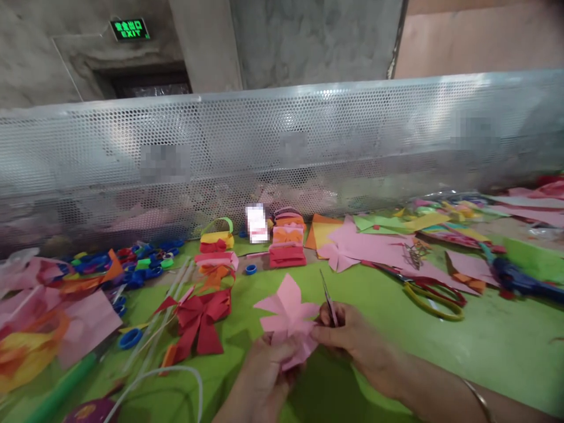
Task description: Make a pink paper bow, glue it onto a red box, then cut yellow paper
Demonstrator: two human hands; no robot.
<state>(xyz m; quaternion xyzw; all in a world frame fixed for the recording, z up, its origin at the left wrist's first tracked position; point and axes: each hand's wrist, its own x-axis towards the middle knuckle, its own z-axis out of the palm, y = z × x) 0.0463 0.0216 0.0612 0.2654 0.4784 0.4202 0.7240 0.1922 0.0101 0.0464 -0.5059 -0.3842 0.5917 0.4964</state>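
Note:
My left hand (275, 364) grips a pink paper flower (289, 314) from below, its pointed petals fanned upward. Beside it, the fingers of my right hand (348, 332) are closed around a slim pointed metal tool (328, 296) that looks like tweezers, tip up. My right thumb and fingertips meet the flower's right edge. Left of the flower lies a red paper bow (203, 323). Behind stand small folded paper bags, one yellow (217, 241) with a green handle and one red and orange (287, 247).
A perforated metal barrier (264, 135) runs along the table's back. At right lie yellow-handled scissors (434, 302), a dark blue tool (524, 282) and pink sheets (379, 247). Blue tape rings (131, 338), paper scraps (88, 329) and a white cable (198, 379) occupy the left.

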